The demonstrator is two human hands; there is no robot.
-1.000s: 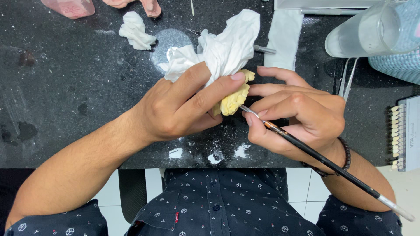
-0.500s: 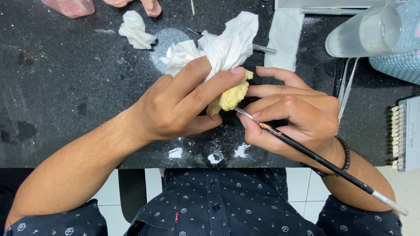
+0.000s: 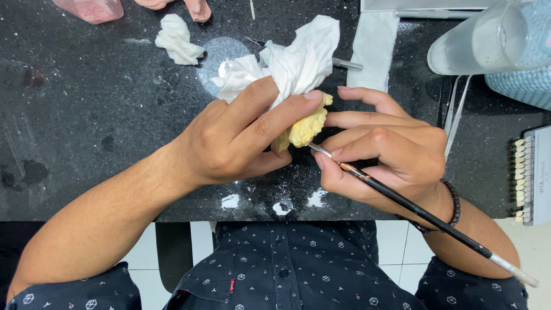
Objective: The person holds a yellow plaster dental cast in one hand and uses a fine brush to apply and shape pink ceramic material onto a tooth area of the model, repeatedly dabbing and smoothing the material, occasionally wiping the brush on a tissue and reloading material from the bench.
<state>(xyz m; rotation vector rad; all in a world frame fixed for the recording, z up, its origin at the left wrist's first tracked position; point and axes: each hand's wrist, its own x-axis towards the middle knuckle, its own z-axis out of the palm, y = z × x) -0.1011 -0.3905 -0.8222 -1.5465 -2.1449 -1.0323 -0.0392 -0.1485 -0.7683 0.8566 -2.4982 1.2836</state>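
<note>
Countertop (image 3: 86,115) of speckled black stone, white floor tiles (image 3: 396,252) showing beneath it.

- A flat card holder (image 3: 534,175) lies at the right edge of the dark speckled worktop (image 3: 86,115), partly cut off by the picture's border. It is pale grey-white and rectangular, with a column of small cream and yellowish tooth-shaped tabs along its left side. A narrow printed label runs down its face.
- A pink, boxy container (image 3: 92,8) sits at the top left corner, mostly out of view; whether it is a package cannot be told.
- No signs or screens show.
</note>
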